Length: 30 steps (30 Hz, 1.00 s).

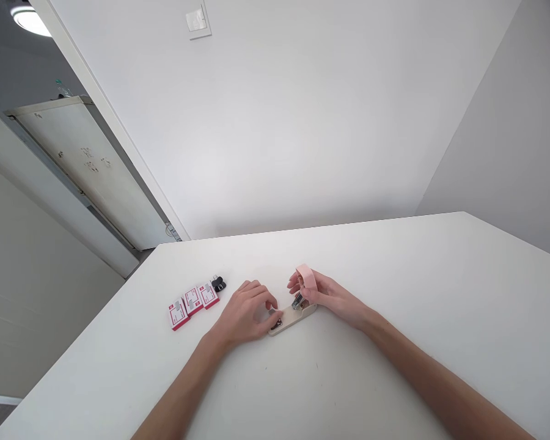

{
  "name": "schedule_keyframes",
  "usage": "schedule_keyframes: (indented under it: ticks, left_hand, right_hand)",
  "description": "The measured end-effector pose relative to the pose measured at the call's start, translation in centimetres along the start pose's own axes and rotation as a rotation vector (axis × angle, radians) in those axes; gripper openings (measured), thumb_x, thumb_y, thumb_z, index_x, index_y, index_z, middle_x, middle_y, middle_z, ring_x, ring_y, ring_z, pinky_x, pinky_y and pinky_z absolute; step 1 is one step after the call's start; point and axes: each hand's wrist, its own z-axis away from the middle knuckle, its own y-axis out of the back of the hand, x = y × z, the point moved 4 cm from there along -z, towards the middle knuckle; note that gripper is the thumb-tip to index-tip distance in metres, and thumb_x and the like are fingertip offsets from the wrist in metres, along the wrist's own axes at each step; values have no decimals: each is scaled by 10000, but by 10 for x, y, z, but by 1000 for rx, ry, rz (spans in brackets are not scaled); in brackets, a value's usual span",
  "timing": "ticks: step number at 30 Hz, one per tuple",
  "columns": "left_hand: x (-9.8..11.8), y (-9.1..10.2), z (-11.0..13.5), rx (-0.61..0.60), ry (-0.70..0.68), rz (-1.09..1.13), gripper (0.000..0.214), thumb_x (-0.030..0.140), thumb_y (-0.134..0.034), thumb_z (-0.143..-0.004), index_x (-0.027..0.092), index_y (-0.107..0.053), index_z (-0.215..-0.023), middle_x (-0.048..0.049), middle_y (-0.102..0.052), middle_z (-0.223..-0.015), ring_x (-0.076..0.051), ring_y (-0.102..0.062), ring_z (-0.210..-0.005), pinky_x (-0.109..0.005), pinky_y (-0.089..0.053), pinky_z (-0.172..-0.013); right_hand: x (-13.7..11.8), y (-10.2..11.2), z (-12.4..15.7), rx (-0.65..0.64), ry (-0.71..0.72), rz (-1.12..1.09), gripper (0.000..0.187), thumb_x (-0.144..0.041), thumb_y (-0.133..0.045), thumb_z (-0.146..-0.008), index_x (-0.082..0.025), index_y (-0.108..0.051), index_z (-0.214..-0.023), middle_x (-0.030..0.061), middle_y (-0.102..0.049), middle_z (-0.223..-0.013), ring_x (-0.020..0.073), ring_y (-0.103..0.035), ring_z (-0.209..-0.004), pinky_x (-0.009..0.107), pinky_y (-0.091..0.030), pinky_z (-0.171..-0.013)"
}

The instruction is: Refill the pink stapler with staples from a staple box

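Observation:
An opened stapler (294,315) lies on the white table, its beige base flat and its pink upper arm (306,276) swung steeply up. The metal inner part shows near the hinge. My right hand (330,294) is closed around the pink arm at the hinge end. At the other end, my left hand (252,310) rests with curled fingers, its thumb and forefinger on the tip of the base beside a small metal piece. Those fingertips partly hide that end.
Several red-and-white staple boxes (193,300) sit in a slanted row left of my left hand. A small black object (219,283) lies against the farthest box. The white table (394,342) ends at a white wall (302,122) with a switch (196,20).

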Motion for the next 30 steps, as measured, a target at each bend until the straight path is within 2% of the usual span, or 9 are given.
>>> schedule_keyframes:
  ticks: [3, 8, 15, 22, 26, 30]
  left_hand:
    - [-14, 1, 2, 75, 41, -57, 202, 352, -543, -987, 233, -654, -868, -21, -706, -818, -199, -598, -822, -377, -450, -808]
    - [-39, 3, 8, 238, 215, -146, 172, 342, -501, -1008, 240, -638, -988, -33, -695, -910, -229, -600, -908, -414, -457, -855]
    - [-35, 2, 8, 177, 192, -121, 270, 459, -665, -899, 261, -622, -1077, -45, -656, -1123, -267, -559, -1090, -425, -469, -922]
    - [-59, 4, 12, 339, 312, -260, 148, 340, -615, -941, 245, -615, -1054, -61, -663, -1092, -289, -550, -1091, -467, -458, -932]
    - [-52, 9, 11, 385, 285, -233, 98, 307, -557, -983, 242, -603, -1040, -59, -670, -1077, -272, -561, -1050, -458, -455, -921]
    - [-26, 5, 6, 258, 119, -67, 133, 301, -496, -1021, 242, -609, -982, -41, -679, -1027, -228, -581, -1010, -408, -465, -916]
  right_hand:
    - [1, 1, 0, 2, -6, -13, 402, -573, -622, -939, -258, -630, -1189, 104, -601, -1319, 298, -577, -1255, 467, -466, -1049]
    - [4, 2, 0, 17, -17, -14, 400, -572, -616, -943, -262, -629, -1196, 101, -621, -1294, 294, -588, -1225, 470, -464, -1038]
    - [3, 2, 1, 19, -18, -22, 405, -579, -626, -933, -261, -633, -1184, 100, -623, -1286, 294, -587, -1225, 455, -483, -1006]
    - [3, 2, 1, 38, -31, 0, 398, -576, -635, -929, -265, -642, -1178, 95, -636, -1256, 275, -619, -1164, 445, -490, -999]
    - [4, 0, 1, 61, -28, 10, 378, -571, -641, -925, -263, -649, -1145, 75, -646, -1199, 239, -655, -1048, 430, -518, -959]
    - [7, 0, -2, 101, -8, 19, 379, -569, -638, -924, -250, -642, -1129, 65, -653, -1141, 220, -667, -984, 406, -536, -910]
